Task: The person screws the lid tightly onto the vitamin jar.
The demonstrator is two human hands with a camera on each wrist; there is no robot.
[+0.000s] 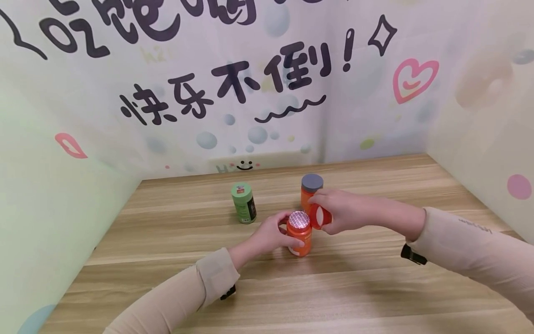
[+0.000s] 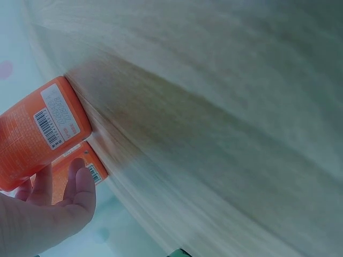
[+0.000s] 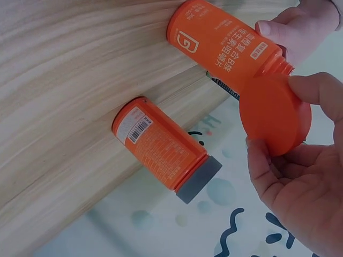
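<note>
Wood-grained desk [image 1: 167,260]; on it, an orange bottle [image 1: 305,239], smooth and cylindrical, long axis upright, gripped from its left by the left hand [image 1: 270,233]. Just right of its top, the right hand [image 1: 344,211] pinches a round cap [image 3: 275,114] on edge, hollow side toward the bottle, contact unclear. A shiny patterned seal [image 1: 299,220] covers the top.

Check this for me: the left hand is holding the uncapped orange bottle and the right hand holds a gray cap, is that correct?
Not quite: the cap is red-orange, not gray, as the right wrist view shows. The left hand does hold the uncapped orange bottle, and the right hand holds the cap.
</note>
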